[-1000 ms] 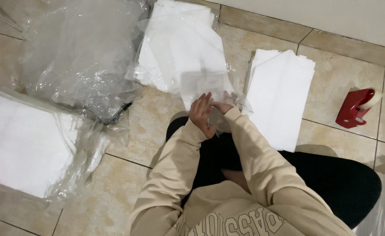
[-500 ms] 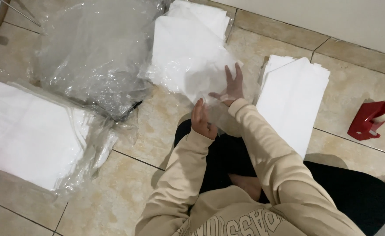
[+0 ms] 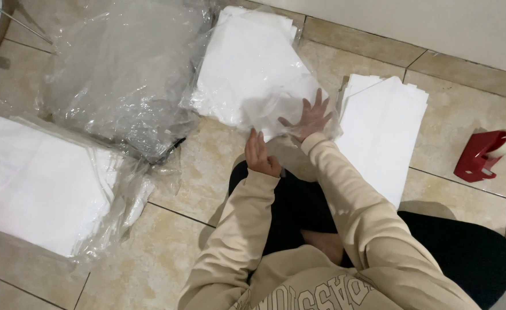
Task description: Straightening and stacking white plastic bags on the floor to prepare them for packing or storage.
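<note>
The bagged sheet (image 3: 264, 86) lies on the floor (image 3: 207, 172) at twelve o'clock from the sitting person, its near edge under both hands. The right hand (image 3: 308, 119) is spread wide and pressed flat on the sheet's near right corner. The left hand (image 3: 259, 154) sits at seven o'clock from it, fingers loosely curled at the sheet's near edge; whether it grips anything cannot be told.

At three o'clock of the sheet a white stack (image 3: 385, 132) lies just beside it, with only a thin strip of tile between. At nine o'clock crumpled plastic (image 3: 121, 74) touches the sheet's left edge. A second stack (image 3: 41, 178) in plastic lies farther out at eight o'clock. A red tape dispenser (image 3: 482, 155) stands well apart at three o'clock. Bare tile shows between the left knee and the second stack.

Half a second ago the right hand was less spread, and the left hand lay nearer the lap.
</note>
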